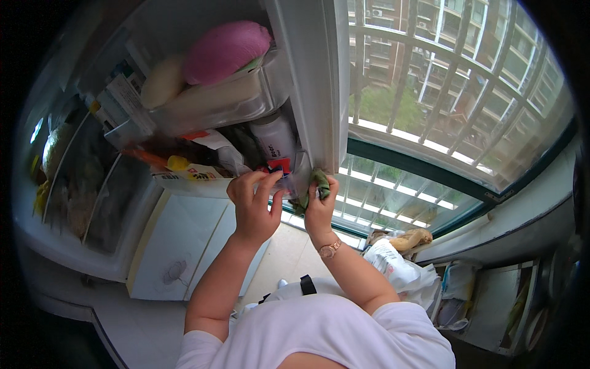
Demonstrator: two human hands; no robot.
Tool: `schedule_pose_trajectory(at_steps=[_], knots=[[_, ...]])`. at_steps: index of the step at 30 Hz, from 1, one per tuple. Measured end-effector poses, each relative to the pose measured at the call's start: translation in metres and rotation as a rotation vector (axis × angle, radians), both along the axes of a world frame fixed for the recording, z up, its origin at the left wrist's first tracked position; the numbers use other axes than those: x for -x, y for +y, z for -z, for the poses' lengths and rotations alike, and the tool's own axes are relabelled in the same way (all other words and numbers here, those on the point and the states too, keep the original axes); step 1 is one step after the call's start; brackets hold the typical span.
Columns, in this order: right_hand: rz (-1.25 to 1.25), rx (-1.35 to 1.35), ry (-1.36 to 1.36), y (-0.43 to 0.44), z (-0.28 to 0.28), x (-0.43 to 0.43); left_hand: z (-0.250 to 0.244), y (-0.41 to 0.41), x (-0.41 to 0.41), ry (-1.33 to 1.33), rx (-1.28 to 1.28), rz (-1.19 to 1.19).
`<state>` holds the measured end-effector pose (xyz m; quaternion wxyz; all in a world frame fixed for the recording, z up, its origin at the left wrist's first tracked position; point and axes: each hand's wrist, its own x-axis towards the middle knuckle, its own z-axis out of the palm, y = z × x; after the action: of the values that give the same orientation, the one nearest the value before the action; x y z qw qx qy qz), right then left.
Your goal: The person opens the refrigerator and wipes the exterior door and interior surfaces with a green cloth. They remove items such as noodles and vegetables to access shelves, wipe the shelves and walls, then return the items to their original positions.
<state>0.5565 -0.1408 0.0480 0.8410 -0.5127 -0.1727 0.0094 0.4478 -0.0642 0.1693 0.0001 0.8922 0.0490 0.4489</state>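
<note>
My right hand (pixel 319 203) grips a crumpled green cloth (pixel 318 182) against the edge of the open refrigerator door (pixel 318 92). A watch (pixel 330 249) is on that wrist. My left hand (pixel 255 203) is raised at the front of the lower door bin (pixel 207 187), its fingers bent near a small red and blue packet (pixel 279 166). Whether the fingers pinch the packet or the bin's rim cannot be made out. The bin also holds a white bottle (pixel 274 136) bearing writing. Above it, a clear upper bin (pixel 230 117) carries a pink rounded item (pixel 228 51).
Left of the door is the refrigerator's interior, with stocked shelves (pixel 78 184). A lower refrigerator panel with a flower print (pixel 170 258) stands below. A barred window (pixel 438 69) is at the right. White plastic bags (pixel 392 263) and a rack (pixel 493 300) stand to the lower right.
</note>
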Motion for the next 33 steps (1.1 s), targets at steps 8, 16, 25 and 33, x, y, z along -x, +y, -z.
schedule_pose_trajectory(at_steps=[8, 16, 25, 33], knots=[[0.281, 0.193, -0.680, -0.020, -0.065, 0.026, -0.002, 0.007, 0.002, 0.044, 0.068, 0.049], [0.355, 0.147, -0.550, -0.008, -0.060, 0.012, -0.006, 0.015, 0.000, 0.064, 0.049, 0.120], [0.379, 0.127, -0.617, -0.004, -0.098, -0.003, -0.016, 0.029, 0.017, 0.086, 0.135, 0.325], [0.528, 0.371, -0.805, 0.018, -0.065, 0.053, -0.023, 0.040, 0.019, 0.148, 0.282, 0.397]])
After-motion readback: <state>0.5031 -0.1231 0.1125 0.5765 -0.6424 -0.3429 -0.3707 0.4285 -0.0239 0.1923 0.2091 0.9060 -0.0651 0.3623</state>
